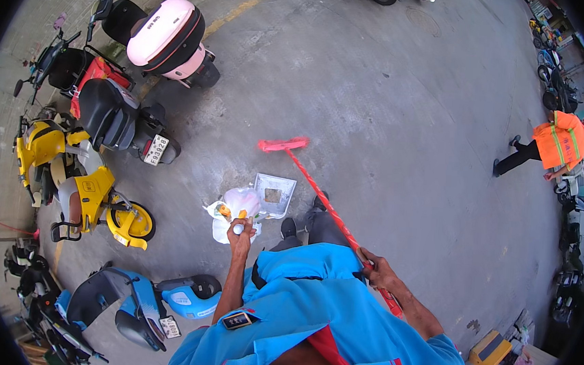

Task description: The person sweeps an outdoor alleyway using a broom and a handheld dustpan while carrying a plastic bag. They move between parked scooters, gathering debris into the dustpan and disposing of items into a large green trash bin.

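My right hand grips the red, patterned shaft of a broom. The shaft slants away to a pink broom head resting on the concrete ahead of my feet. In my left hand is a pale-ended stick handle, seen nearly end-on. It appears to belong to the grey long-handled dustpan just in front of my shoes. A brownish patch shows in the pan. White plastic bags with orange-yellow bits hang around the handle by my left hand; how they are attached is hidden.
Parked scooters stand along the left: a pink one, a dark one, yellow ones and a blue one. A person in an orange vest walks at the far right. Concrete ground spreads ahead and right.
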Demonstrator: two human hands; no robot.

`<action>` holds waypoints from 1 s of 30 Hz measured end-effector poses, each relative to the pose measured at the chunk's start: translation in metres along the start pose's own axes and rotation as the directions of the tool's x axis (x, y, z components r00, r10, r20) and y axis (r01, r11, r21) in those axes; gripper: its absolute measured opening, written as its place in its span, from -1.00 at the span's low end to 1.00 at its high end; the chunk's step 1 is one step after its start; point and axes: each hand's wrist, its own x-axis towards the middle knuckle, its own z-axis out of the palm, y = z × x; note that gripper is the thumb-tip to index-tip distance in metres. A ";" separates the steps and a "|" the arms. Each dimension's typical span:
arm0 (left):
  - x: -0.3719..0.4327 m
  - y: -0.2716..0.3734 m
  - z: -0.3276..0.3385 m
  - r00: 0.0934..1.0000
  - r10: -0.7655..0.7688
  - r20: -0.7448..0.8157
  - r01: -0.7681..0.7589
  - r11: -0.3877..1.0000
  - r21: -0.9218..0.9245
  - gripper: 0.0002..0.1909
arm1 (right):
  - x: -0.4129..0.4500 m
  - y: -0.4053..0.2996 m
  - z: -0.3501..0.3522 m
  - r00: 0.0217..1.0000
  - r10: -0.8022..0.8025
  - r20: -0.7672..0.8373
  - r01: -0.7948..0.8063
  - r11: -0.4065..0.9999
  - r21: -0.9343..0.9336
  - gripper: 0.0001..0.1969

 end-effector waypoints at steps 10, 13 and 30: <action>0.086 0.045 0.082 0.996 0.063 0.058 -0.066 0.997 0.040 -0.79 | 0.149 -0.031 -0.105 0.960 -0.125 -0.249 0.153 0.983 0.100 -0.34; 0.118 0.051 0.108 0.996 0.069 0.055 -0.073 0.995 0.065 -0.77 | 0.197 -0.050 -0.147 0.940 -0.141 -0.311 0.186 0.975 0.121 -0.34; 0.220 0.116 0.220 0.999 0.048 0.020 -0.051 0.988 0.143 -0.80 | 0.377 -0.104 -0.293 0.798 -0.512 -0.318 0.326 0.811 -0.486 -0.55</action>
